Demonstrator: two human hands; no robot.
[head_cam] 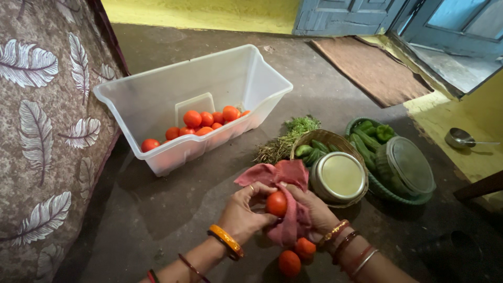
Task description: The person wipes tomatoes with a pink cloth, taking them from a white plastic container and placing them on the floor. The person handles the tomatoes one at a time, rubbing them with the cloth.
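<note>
Head view: two hands are holding one tomato (276, 203) in a pink cloth (285, 199) low over the dark floor (157, 209).

The tomato is showing round, smooth, orange-red, unmarked on the side facing up. The left hand (245, 209) is curling its fingers (262, 191) closed around the tomato's left side, touching skin directly. The right hand (314, 209) is cupping it from the right through the cloth, fingers wrapped close, cloth bunching up and hanging under the palm. Two more tomatoes (296, 254) are lying on the floor just beneath the wrists. A clear plastic tub (157, 99) holding further tomatoes is sitting well apart, up left; a wicker basket (327, 140) of green vegetables is standing near, on the right.
</note>
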